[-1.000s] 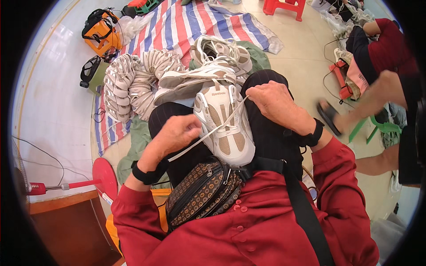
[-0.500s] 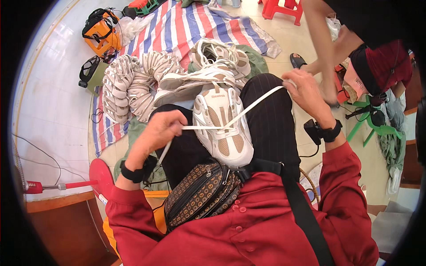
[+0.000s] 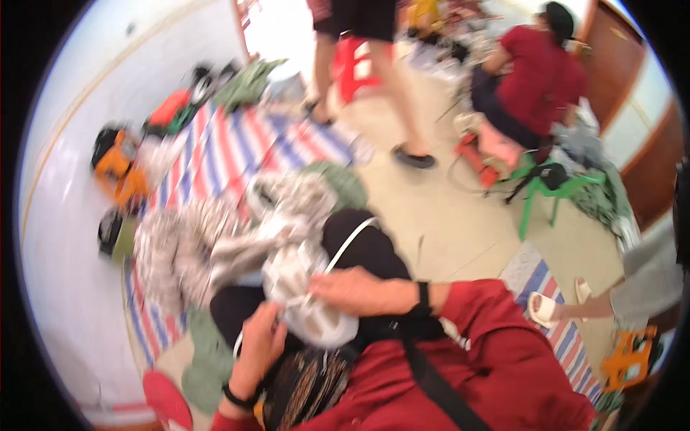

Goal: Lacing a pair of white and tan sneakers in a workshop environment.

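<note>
A white and beige sneaker [image 3: 305, 302] lies on my lap, blurred by motion. My right hand [image 3: 352, 291] rests across its top and pinches a white shoelace [image 3: 348, 244] that loops up over my black-trousered knee [image 3: 363, 248]. My left hand [image 3: 262, 345] is at the shoe's near left side, fingers curled on the lace end. Both wrists carry black bands. A patterned waist bag [image 3: 305, 388] sits below the shoe against my red shirt.
More pale sneakers [image 3: 201, 244] are heaped on a red, white and blue striped mat [image 3: 230, 147]. An orange bag [image 3: 118, 165] lies by the wall. A standing person [image 3: 359, 43], a seated person in red [image 3: 535, 79], a green stool [image 3: 553, 190] and a sandalled foot [image 3: 546, 309] are to the right.
The view has swung up and to the right, showing more of the room. My right hand came down from the raised lace onto the shoe; my left hand moved in close to the shoe.
</note>
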{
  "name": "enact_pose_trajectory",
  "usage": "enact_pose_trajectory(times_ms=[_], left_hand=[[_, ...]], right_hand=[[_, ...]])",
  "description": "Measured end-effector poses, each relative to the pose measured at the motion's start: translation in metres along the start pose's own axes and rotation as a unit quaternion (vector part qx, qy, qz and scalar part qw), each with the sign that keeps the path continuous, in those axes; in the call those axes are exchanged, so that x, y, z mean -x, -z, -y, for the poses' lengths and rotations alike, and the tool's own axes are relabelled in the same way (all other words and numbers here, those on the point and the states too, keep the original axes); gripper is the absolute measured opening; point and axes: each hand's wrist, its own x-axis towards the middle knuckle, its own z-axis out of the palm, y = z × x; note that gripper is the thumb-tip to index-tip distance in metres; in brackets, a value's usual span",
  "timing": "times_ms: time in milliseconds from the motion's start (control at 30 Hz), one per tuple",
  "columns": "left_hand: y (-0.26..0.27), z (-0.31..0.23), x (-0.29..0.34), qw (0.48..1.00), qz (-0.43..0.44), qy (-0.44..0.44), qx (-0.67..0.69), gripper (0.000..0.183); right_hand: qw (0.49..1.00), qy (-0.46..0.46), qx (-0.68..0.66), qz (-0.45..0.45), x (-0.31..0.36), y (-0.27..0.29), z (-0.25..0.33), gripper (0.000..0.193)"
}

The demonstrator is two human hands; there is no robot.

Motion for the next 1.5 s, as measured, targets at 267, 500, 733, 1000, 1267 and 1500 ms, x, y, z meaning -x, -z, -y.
enact_pose_trajectory(times_ms=[267, 500, 733, 1000, 1267, 1500], left_hand=[[-0.026, -0.007, -0.011, 0.990, -0.052, -0.088, -0.095, 0.021], [-0.032, -0.025, -0.025, 0.978, 0.013, -0.128, -0.166, 0.021], [-0.038, -0.003, -0.022, 0.969, 0.045, -0.071, -0.231, 0.015], [-0.032, 0.008, -0.027, 0.978, 0.068, -0.076, -0.181, 0.011], [-0.043, 0.016, -0.015, 0.977, 0.011, -0.076, -0.199, 0.013], [-0.055, 0.023, -0.009, 0.970, 0.001, -0.036, -0.240, 0.016]], right_hand=[[0.996, 0.059, -0.055, -0.042, 0.012, 0.008, -0.028, 0.015], [0.990, 0.038, -0.112, -0.072, 0.009, 0.016, -0.030, 0.013], [0.989, 0.059, -0.110, -0.072, 0.007, 0.014, -0.031, 0.012], [0.981, 0.009, -0.174, -0.085, 0.004, 0.016, -0.030, 0.014], [0.962, -0.041, -0.254, -0.096, -0.001, 0.020, -0.030, 0.015], [0.946, -0.042, -0.302, -0.112, 0.002, 0.014, -0.036, 0.016]])
